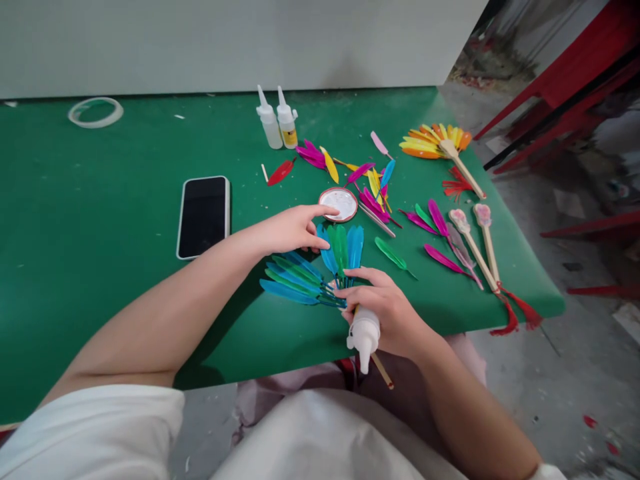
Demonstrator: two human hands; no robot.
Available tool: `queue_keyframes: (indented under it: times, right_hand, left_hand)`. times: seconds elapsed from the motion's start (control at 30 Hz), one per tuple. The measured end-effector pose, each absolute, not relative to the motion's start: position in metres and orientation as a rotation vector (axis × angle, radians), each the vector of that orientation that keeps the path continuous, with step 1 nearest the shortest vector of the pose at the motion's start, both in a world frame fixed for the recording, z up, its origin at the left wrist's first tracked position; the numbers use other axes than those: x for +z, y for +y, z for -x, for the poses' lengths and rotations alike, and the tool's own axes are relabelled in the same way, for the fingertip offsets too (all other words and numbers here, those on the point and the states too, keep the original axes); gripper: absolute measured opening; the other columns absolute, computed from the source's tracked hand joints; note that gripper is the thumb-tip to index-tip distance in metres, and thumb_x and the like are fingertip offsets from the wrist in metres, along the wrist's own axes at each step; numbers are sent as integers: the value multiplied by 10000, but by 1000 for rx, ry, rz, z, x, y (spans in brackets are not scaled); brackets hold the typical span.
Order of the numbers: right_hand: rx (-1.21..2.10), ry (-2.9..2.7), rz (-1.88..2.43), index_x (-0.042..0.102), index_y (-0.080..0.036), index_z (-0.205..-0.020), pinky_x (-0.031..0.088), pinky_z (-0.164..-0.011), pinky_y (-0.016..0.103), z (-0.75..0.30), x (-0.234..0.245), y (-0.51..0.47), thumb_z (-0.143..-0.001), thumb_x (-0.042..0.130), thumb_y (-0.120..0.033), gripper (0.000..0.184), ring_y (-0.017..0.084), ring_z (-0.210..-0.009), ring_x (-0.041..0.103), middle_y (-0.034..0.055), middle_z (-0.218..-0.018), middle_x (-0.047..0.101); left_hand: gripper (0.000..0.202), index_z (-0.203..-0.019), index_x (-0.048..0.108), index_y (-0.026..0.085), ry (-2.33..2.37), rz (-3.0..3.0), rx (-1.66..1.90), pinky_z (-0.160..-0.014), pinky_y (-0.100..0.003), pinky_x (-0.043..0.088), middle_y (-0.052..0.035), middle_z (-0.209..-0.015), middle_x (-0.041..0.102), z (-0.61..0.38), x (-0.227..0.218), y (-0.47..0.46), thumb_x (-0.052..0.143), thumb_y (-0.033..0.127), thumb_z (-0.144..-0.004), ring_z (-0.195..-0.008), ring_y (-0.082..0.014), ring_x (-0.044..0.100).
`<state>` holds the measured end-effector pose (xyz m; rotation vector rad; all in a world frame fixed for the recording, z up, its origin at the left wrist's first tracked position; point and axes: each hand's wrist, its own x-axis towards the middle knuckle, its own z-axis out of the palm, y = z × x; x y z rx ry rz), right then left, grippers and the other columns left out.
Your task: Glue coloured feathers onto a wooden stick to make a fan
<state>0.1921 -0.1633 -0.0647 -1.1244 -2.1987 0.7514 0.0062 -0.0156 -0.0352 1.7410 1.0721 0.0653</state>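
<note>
My left hand (293, 230) reaches over the table with its index finger stretched onto a small round white dish (336, 200) with a reddish rim. Its lower fingers are partly bent above blue and green feathers; I see nothing held in them. My right hand (387, 303) grips a white glue bottle (367, 327) with its nozzle pointing down toward me. The same hand's fingertips hold the base of a feather fan (340, 247) made of blue and green feathers. Below the bottle its wooden handle (383, 371) sticks out past the table edge.
Two glue bottles (278, 125) stand at the back. Loose feathers (373, 177) and tweezers (377, 220) lie beyond the dish. A finished yellow-orange fan (435, 141) and two wooden handles (480, 243) with red tassels are rightward. A phone (203, 218) and tape roll (95, 113) lie left.
</note>
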Motion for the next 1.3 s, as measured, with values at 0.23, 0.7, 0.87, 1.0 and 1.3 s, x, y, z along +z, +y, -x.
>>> queue_keyframes:
  times: [0.23, 0.7, 0.87, 1.0, 1.3]
  right_hand:
    - [741, -2185, 1128, 521, -240, -750, 398, -970, 450, -196, -65, -163, -704, 638, -145, 158, 248, -1206, 489, -3, -971, 705]
    - [680, -2279, 1118, 529, -244, -853, 282, -1072, 496, -205, -67, -168, -730, 640, -202, 171, 242, -1225, 468, -9, -1053, 685]
    - [636, -2264, 1088, 523, -235, -854, 307, -1064, 480, -203, -64, -169, -775, 604, -203, 117, 225, -1219, 476, -7, -1059, 684]
    - [644, -2325, 1076, 543, -233, -877, 307, -1060, 500, -202, -63, -170, -752, 604, -175, 151, 242, -1226, 472, 21, -1068, 681]
    - [577, -2365, 1092, 530, -227, -844, 307, -1056, 508, -198, -61, -170, -747, 580, -141, 139, 261, -1209, 473, -2, -1072, 678]
  left_hand:
    - [742, -1360, 396, 194, 1071, -1712, 69, -509, -206, 438, 40, -534, 603, -7, -34, -17, 693, 190, -680, -514, -137, 596]
    - [723, -1331, 442, 193, 1051, -1700, 83, -505, -229, 419, 37, -507, 600, -9, -39, -18, 692, 207, -653, -485, -152, 583]
    - [717, -1332, 438, 186, 1052, -1693, 81, -509, -226, 426, 39, -501, 599, -9, -38, -18, 689, 209, -660, -485, -150, 583]
    - [701, -1321, 452, 193, 1044, -1716, 80, -497, -218, 411, 37, -507, 603, -8, -40, -16, 693, 214, -662, -487, -147, 586]
    - [697, -1319, 456, 210, 1064, -1732, 92, -506, -212, 423, 39, -534, 595, -8, -41, -17, 700, 221, -666, -499, -139, 581]
